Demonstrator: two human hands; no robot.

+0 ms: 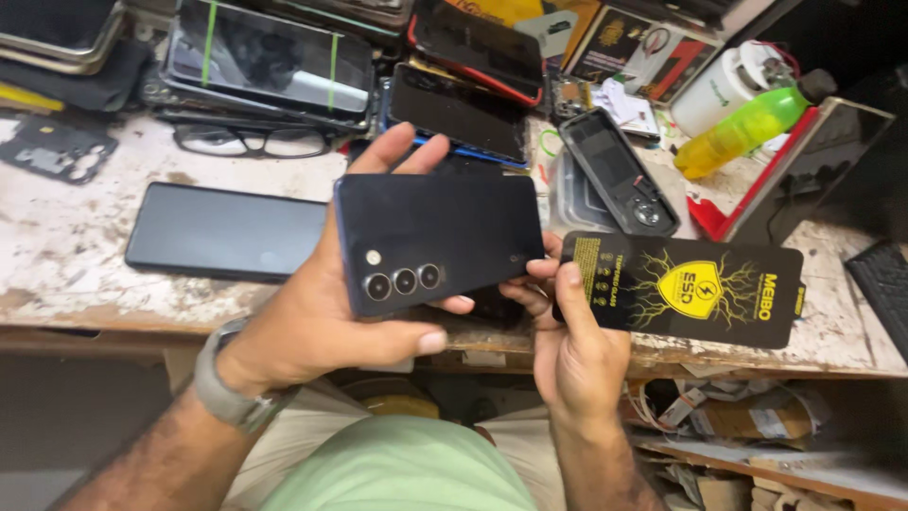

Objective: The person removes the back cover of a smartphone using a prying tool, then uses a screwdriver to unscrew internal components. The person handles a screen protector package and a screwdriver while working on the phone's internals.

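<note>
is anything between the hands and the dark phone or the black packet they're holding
Nothing visible. The left hand grips the dark phone directly, camera side up, and the right hand pinches the black packet at its left end. Both are held above the table's edge.

The light is even and moderately bright, falling from above and slightly in front onto the worn white workbench [66, 237]. Soft sheen runs across the dark back of the smartphone [440, 237] and the glossy black screen-protector packet [686, 289]; pale reflections streak the phone screens [274, 61] stacked at the back. Below the bench edge the picture drops into deep shadow, and the upper right corner is nearly black. Focus holds sharp through the middle. Toward the corners, lines bow with wide-angle distortion and detail softens. The left hand [322, 312] casts little shadow. Colours look warm, a little muted.
</note>
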